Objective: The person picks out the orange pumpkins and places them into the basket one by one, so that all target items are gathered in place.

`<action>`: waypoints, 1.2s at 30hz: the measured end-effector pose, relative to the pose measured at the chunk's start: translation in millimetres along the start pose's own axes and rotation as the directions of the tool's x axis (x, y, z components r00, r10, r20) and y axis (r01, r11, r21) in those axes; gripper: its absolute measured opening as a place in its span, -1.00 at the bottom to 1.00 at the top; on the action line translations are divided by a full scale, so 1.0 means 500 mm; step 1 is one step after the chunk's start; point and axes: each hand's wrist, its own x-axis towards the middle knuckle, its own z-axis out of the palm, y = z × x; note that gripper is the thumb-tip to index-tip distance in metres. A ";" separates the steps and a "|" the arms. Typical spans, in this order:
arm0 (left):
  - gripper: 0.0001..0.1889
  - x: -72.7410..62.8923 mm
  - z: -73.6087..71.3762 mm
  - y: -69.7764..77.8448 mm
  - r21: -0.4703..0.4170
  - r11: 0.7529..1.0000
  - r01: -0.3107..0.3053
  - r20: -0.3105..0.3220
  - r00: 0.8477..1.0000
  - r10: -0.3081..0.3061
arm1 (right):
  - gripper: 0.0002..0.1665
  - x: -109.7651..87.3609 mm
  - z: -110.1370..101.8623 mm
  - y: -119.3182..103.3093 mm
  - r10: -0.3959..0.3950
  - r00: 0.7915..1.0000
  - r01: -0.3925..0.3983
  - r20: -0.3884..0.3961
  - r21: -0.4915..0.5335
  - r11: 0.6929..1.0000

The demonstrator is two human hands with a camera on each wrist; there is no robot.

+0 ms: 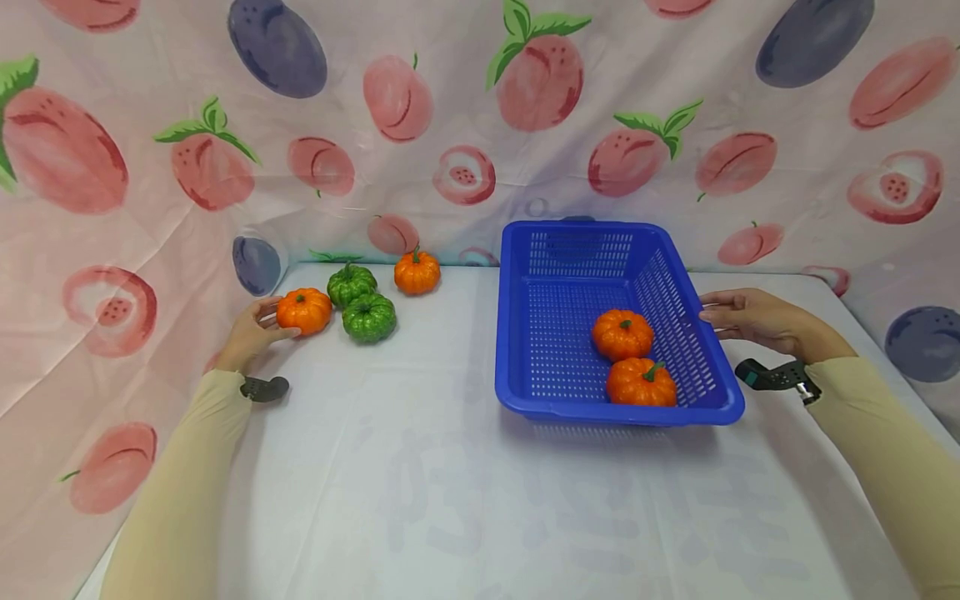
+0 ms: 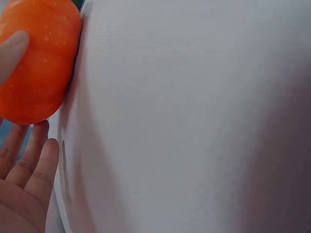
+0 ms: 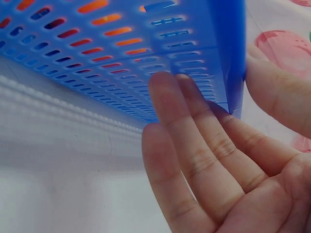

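At the left, my left hand (image 1: 251, 332) holds an orange pumpkin (image 1: 303, 312) by its side. In the left wrist view the thumb (image 2: 14, 46) lies across the pumpkin's skin, with fingertips at its lower edge. Two green pumpkins (image 1: 369, 318) sit close together just right of it, and another orange pumpkin (image 1: 417, 272) stands behind them. My right hand (image 1: 761, 321) holds the right rim of a blue plastic basket (image 1: 618, 412). Its thumb is on the rim and its fingers (image 3: 167, 97) are against the slotted outer wall. Inside the basket lie two orange pumpkins (image 1: 622, 333), one before the other.
A white cloth (image 1: 420, 500) covers the table. Behind it and at the left hangs a fruit-printed curtain (image 1: 555, 158), close to the basket's far rim. Dark straps with small devices (image 1: 772, 375) sit on both wrists.
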 end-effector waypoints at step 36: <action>-0.19 -0.001 0.000 -0.005 0.014 0.999 0.050 -0.033 0.998 -0.049 | -0.21 0.001 -0.004 -0.002 0.004 1.000 -0.004 -0.002 -0.005 1.000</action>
